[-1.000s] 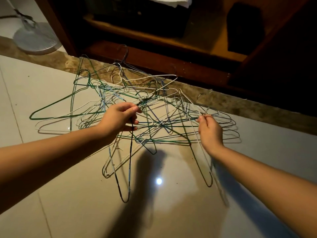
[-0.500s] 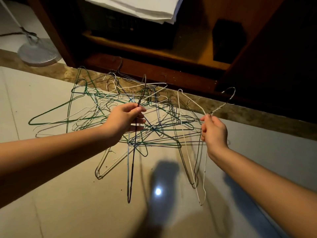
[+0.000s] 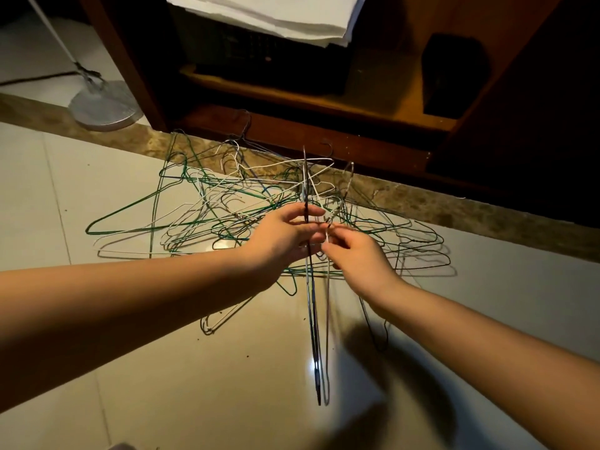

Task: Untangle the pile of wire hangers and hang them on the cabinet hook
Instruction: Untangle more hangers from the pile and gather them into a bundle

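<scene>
At the far left a round stand base [image 3: 104, 108] sits on the pale floor [image 3: 65, 319], close to the corner of the wooden cabinet [image 3: 308, 134]. To the right of it, the pile [image 3: 227, 216] of green, white and dark wire hangers lies tangled on the floor, and its far edge reaches over a brown stone strip up to the cabinet front. The left hand [image 3: 282, 241] is raised over the middle of the pile. Its thumb and curled fingers are clamped on a dark hanger [image 3: 312, 319], which hangs edge-on from the hand with its lower end above the floor. Just beside it, touching at the fingertips, the right hand [image 3: 357, 258] pinches a white hanger [image 3: 327, 319] between thumb and curled fingers. This hanger hangs down close to the dark one, and the two look almost parallel. More hangers of the pile spread flat on the floor to the right of the hands. On the cabinet shelf behind, a stack of white sheets [image 3: 269, 17] lies on something dark, and a black box [image 3: 454, 76] stands at the right.
</scene>
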`<state>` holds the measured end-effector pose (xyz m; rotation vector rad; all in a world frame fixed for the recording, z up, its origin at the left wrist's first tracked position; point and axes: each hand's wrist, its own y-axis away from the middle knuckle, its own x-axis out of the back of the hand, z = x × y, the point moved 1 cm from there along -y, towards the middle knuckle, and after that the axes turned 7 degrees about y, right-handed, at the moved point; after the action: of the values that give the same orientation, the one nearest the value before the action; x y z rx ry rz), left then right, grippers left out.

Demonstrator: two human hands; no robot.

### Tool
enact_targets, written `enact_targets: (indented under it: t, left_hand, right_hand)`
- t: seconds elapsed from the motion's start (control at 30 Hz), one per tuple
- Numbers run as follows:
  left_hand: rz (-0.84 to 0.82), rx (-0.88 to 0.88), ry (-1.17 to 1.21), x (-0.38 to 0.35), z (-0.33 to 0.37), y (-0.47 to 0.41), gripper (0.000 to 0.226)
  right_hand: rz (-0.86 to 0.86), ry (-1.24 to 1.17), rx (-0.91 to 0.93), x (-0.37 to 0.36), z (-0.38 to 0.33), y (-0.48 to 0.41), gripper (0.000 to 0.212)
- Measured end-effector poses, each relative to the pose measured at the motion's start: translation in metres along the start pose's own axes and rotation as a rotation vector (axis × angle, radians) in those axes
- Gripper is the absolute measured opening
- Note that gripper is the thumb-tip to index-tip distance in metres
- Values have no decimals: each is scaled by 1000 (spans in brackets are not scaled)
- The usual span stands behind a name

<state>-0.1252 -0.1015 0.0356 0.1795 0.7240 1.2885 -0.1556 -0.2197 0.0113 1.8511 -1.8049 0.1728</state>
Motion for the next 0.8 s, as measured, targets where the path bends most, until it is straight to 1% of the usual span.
enact_targets:
  t: [0.1,0.23,0.33,0.47,0.57,0.7,0.8]
  left_hand:
    - [5,3,44,3,3,2,23]
    - [36,-16,22,10,6,5,25]
    - [32,-21,22,18,8,6,29]
    - [40,-20,3,27,9,6,33]
    - [35,-23,9,32,10,5,30]
    - [31,-42,-47,36,11,3,20]
    - [47,-58,-95,37,9,1,18]
  right_hand:
    - [10,-12,15,-6,0,-1,28]
    - [18,-131,10,-13,-2,-5,33]
    - [1,-164,36,-19,-6,-7,28]
    - [-22,-154,65,-29,-9,-9,31]
    - [-16,-111,84,-36,-8,-10,31]
    - [78,16,183,-37,-8,-10,34]
    - [129,-10,248,-33,-10,-5,36]
